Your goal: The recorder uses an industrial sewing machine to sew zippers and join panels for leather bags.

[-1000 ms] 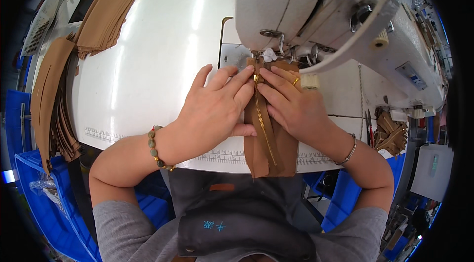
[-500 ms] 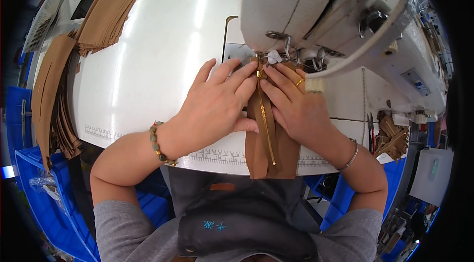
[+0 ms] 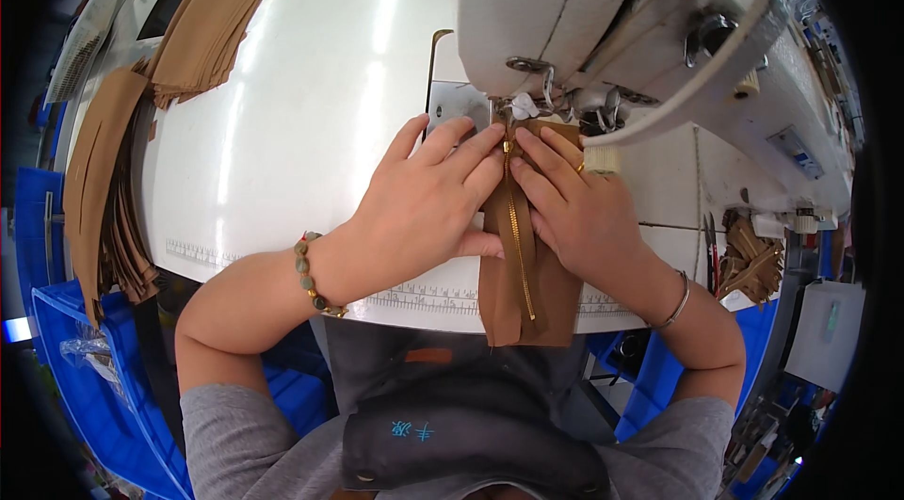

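A brown fabric piece [image 3: 557, 307] lies lengthwise under the sewing machine [image 3: 527, 10], its near end hanging over the table's front edge. On it runs a zipper [image 3: 516, 236] with gold teeth and a gold pull near the presser foot [image 3: 498, 107]. My left hand [image 3: 414, 199] rests with fingers spread, its index fingertip at the zipper's far end and its thumb against the fabric's left side. My right hand [image 3: 586, 217] lies on the fabric right of the zipper, fingers stretched toward the foot, thumb partly hidden. The needle tip cannot be made out.
Brown fabric panels are stacked at the far left [image 3: 212, 24], and more drape over the table's left edge [image 3: 94, 170]. Brown scraps [image 3: 750, 260] lie at the right beside dark-and-red tweezers or snips [image 3: 711, 250]. Blue bins [image 3: 99, 368] stand below the table.
The whole view has shifted slightly to the right. Both hands and the fabric keep nearly the same places at the presser foot; the right fingers are bent a little differently.
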Motion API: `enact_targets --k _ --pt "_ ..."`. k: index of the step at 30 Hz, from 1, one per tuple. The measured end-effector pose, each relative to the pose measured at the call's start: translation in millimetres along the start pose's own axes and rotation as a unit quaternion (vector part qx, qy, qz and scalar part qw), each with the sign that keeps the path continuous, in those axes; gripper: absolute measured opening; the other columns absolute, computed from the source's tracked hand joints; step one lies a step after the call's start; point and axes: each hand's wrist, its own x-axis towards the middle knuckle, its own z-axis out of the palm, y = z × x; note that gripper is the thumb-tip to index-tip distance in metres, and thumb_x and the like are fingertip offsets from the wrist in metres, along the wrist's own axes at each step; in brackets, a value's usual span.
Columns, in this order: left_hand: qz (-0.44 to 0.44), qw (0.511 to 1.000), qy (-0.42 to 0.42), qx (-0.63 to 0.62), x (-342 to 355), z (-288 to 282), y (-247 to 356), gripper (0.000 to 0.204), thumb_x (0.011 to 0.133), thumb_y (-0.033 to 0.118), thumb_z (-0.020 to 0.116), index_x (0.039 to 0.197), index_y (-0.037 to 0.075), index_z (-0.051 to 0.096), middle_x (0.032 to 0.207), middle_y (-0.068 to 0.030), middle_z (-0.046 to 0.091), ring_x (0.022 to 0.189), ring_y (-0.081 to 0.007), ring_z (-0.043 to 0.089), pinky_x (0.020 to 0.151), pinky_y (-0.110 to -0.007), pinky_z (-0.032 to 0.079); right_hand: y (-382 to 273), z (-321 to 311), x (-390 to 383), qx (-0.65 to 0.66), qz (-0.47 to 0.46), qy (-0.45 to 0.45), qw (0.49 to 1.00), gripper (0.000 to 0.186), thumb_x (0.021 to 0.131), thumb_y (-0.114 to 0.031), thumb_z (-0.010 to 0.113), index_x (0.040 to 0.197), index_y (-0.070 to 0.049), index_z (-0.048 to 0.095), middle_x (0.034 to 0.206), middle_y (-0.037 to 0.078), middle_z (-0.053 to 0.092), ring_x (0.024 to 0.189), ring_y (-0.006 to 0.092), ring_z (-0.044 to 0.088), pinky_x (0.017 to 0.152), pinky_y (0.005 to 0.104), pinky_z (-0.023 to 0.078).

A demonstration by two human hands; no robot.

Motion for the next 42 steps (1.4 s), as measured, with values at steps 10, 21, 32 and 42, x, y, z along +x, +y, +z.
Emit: enact_targets --k 10,21,32,42 --pt "0.009 1.000 0.005 0.029 4 1 -5 0.084 0.075 0.062 0.077 0.134 0.004 0.063 0.134 -0.0084 0.064 0.132 -0.0335 0.053 0.116 -0.052 0.039 5 4 4 -0.002 0.005 0.023 1.000 0.046 0.084 -0.020 0.077 0.127 -0.005 0.069 0.134 0.013 0.071 0.105 0.0364 0.068 0.111 0.0553 0.046" --pt "0.043 0.998 0.048 0.011 -3 3 11 0.081 0.074 0.046 0.082 0.140 0.003 0.060 0.139 -0.0109 0.064 0.130 -0.0308 0.057 0.110 -0.044 0.047 -1 -10 4 -0.031 -0.021 0.012 0.999 0.047 0.082 -0.018 0.076 0.125 -0.001 0.069 0.138 0.017 0.066 0.111 0.0332 0.067 0.109 0.0522 0.048" --pt "0.076 0.994 0.058 0.050 -35 3 37 0.053 0.083 0.016 0.062 0.132 -0.006 0.066 0.134 -0.0206 0.069 0.118 -0.0321 0.069 0.095 -0.038 0.059 -63 -32 -54 0.080 -0.111 -0.050 0.989 0.028 0.090 -0.018 0.068 0.113 -0.005 0.075 0.132 0.020 0.065 0.126 0.0349 0.063 0.106 0.0514 0.052" --pt "0.026 0.996 0.069 0.054 -55 5 65 0.056 0.082 0.018 0.063 0.133 -0.004 0.067 0.137 -0.0200 0.068 0.124 -0.0325 0.066 0.095 -0.038 0.057 -89 -18 -76 0.038 -0.098 -0.003 0.994 0.028 0.092 -0.019 0.065 0.115 -0.005 0.075 0.126 0.022 0.069 0.128 0.0384 0.065 0.109 0.0536 0.051"
